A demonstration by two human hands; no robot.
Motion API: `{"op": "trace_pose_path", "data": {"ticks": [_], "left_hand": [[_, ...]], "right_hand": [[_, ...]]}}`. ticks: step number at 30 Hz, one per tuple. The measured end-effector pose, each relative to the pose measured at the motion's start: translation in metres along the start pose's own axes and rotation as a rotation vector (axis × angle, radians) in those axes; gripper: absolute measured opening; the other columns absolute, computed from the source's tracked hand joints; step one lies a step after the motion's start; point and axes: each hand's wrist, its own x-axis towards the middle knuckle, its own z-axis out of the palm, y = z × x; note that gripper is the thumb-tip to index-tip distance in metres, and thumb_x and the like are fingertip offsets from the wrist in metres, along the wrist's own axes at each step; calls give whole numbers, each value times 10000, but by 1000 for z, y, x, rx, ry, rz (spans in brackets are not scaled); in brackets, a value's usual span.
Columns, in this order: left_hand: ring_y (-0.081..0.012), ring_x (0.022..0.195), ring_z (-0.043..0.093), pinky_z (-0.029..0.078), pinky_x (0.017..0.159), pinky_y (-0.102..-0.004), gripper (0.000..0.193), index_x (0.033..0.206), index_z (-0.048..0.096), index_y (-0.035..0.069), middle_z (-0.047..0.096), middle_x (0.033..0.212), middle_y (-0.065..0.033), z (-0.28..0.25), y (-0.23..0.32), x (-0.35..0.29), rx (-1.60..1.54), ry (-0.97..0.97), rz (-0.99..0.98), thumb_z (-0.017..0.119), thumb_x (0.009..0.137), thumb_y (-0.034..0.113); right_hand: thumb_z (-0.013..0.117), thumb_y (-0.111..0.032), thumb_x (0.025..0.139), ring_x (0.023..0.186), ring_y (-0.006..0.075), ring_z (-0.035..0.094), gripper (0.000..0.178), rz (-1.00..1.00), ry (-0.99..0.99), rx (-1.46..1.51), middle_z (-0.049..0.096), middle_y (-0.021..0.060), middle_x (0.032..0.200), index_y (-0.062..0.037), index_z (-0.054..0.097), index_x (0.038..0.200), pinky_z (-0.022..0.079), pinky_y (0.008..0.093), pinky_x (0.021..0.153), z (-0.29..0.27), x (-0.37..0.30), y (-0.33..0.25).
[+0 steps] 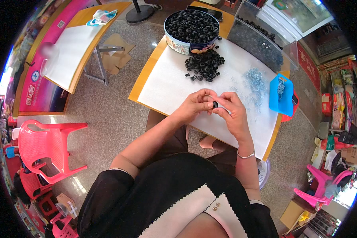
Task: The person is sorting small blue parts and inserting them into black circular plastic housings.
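Observation:
Over the near edge of a white-topped table [166, 87], my two hands meet. A small black round piece [215, 104] is pinched between them. My left hand [197, 105] is closed, thumb against fingers, on the piece's left side. From the right, my right hand [233, 111] closes its thumb and fingertips around the same piece. Just beyond the hands lies a heap of small black pieces [204, 65], some with holes. To the right are scattered tiny pale-blue, shiny bits [256, 81], too small to make out.
A round tin [177, 45] full of black pieces stands at the table's far side. A clear bin [254, 49] with more sits at the far right. A blue tray [279, 108] is at the right edge. Pink chairs [43, 142] and a side table [73, 51] stand left.

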Motion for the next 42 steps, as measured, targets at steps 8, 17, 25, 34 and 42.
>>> {"op": "trace_pose_path", "data": {"ticks": [8,17,25,34,42], "left_hand": [[-153,892,615,487,835,-280,762,1459,228,54,640,1042,-87,2,6,0,-92,-98,-13,698,860,81],[-157,936,620,483,878,-287,849,1502,168,57,643,1077,-100,0,3,1,-146,-125,-11,709,849,80],[-155,1010,614,474,920,-300,780,1483,204,42,642,1089,-92,-1,3,2,-176,-159,-48,684,869,71],[-184,1017,624,484,911,-321,757,1478,211,37,634,1115,-95,0,2,1,-186,-144,-36,672,880,77],[-180,983,631,499,874,-304,767,1472,212,14,634,1087,-100,-1,1,2,-262,-88,-39,686,877,112]], "right_hand": [[643,-77,825,1017,268,506,310,-127,-126,-42,545,91,1080,-31,636,1132,447,348,876,1,-2,11],[622,-84,825,1010,277,505,249,-111,-2,-22,546,96,1092,-28,624,1068,451,349,865,17,-7,13],[598,-88,843,1047,292,491,245,-105,15,-32,539,106,1116,-33,612,1081,439,368,898,22,-11,17],[531,-61,892,1060,276,503,270,-174,61,-70,526,124,1183,-13,577,1154,468,346,849,29,-12,20],[510,-33,912,947,196,550,226,-116,182,-4,544,99,1149,3,587,1121,496,284,721,46,-13,17]]}}
